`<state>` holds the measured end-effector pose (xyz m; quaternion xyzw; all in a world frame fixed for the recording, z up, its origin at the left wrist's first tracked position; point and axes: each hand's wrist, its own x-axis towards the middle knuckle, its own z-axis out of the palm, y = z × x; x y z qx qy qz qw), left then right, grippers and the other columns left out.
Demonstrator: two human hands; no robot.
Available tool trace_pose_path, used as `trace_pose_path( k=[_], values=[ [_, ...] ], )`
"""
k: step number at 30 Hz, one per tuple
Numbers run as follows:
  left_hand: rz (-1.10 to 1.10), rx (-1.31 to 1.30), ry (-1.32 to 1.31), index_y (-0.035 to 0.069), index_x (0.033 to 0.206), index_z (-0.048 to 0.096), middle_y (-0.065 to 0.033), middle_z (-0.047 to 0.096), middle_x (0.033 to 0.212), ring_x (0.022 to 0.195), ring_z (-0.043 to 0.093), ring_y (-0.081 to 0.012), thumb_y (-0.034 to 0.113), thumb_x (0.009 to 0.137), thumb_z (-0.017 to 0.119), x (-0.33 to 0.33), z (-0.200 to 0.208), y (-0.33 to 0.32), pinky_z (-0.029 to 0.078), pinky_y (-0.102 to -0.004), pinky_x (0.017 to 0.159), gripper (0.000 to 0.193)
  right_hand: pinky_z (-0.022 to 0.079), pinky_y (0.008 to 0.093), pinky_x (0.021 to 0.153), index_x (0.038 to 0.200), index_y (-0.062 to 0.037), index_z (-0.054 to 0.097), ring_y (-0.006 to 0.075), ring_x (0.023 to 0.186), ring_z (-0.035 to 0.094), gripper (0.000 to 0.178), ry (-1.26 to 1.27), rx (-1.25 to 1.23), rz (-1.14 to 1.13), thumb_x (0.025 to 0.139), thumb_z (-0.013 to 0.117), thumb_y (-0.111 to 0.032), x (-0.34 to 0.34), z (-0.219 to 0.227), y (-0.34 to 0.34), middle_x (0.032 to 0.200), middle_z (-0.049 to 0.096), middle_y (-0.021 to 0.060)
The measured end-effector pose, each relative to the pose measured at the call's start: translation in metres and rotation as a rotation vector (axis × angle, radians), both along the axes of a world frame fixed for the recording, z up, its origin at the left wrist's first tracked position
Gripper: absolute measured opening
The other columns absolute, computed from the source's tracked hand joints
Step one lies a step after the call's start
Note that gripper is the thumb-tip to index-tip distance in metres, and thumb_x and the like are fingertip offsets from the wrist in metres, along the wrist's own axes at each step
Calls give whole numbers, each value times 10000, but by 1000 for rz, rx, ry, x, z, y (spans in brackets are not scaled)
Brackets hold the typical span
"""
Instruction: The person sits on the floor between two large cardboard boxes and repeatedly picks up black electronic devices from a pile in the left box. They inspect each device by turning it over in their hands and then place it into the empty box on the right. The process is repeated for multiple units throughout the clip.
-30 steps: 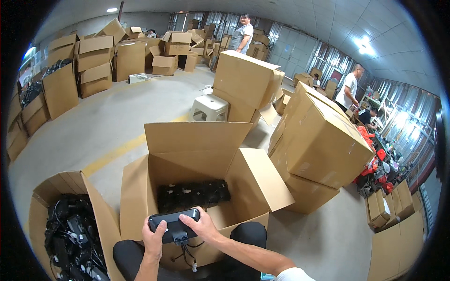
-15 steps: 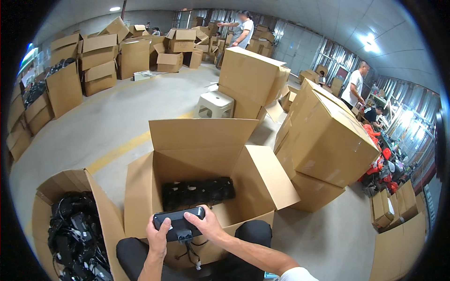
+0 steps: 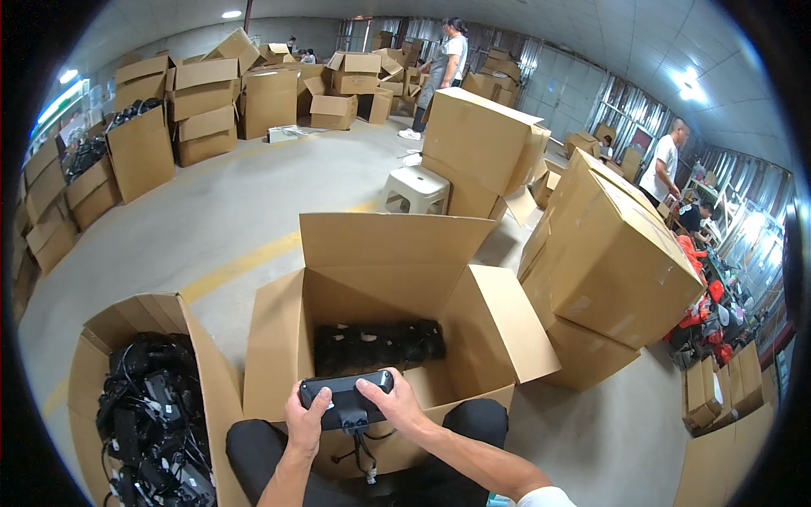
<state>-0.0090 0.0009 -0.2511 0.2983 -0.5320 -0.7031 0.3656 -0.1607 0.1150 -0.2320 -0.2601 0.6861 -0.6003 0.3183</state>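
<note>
The grey floor point(image 3: 270, 177) spreads across the scene, crossed on the left by a yellow line point(image 3: 245, 262). On the right, a stack of closed cartons point(image 3: 621, 253) rises just beside the open carton point(image 3: 384, 283), which stands in the centre, directly before the seated person. Beyond, a second carton stack point(image 3: 481, 144) blocks part of the far view. The open carton's flaps are spread outward, and its near wall stands between the person and the bundled black items point(image 3: 380, 346) lying inside toward the far left. Near left, another carton point(image 3: 207, 372) is filled with tangled black devices and cables point(image 3: 156, 414). Two people in light tops stand farther off, one far centre point(image 3: 450, 59), one far right point(image 3: 666, 162). A white stool point(image 3: 416, 189) sits against the far stack. The person's dark knees flank the open carton's near wall.

Both hands are curled closed around a black device: the left hand point(image 3: 306, 416) grips its left end, the right hand point(image 3: 399, 407) its right end, thumbs pressed on the upper face, other fingers mostly hidden. The device point(image 3: 346, 399) is held level at the near rim; thin dark cables point(image 3: 361, 448) dangle from it, ending in a small white connector point(image 3: 372, 477).
</note>
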Motion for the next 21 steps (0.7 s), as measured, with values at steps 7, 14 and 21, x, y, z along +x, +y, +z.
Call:
trace_pose_path(
  k=[7,14,21],
  values=[
    [-24,3,-14,24,1138,626,-31,656,1000,916,611,-124,310,902,790,2,-1,-1,500,-290,855,405,503,282,785,1122,24,570,114,883,573,572,10,29,6,890,779,-456,-1,0,1,955,604,49],
    [-6,11,15,4,1100,622,-28,643,942,860,600,-119,341,881,812,1,-2,-1,505,-279,808,445,504,307,758,1087,49,588,153,842,586,667,60,38,-18,854,775,-547,-1,-5,0,904,613,67],
    [-11,-5,14,3,1104,621,-28,639,943,860,597,-121,353,882,811,0,-4,-1,505,-283,812,456,504,312,771,1079,47,592,156,850,585,661,65,39,-10,858,767,-550,-3,-9,0,913,616,69]
  ],
)
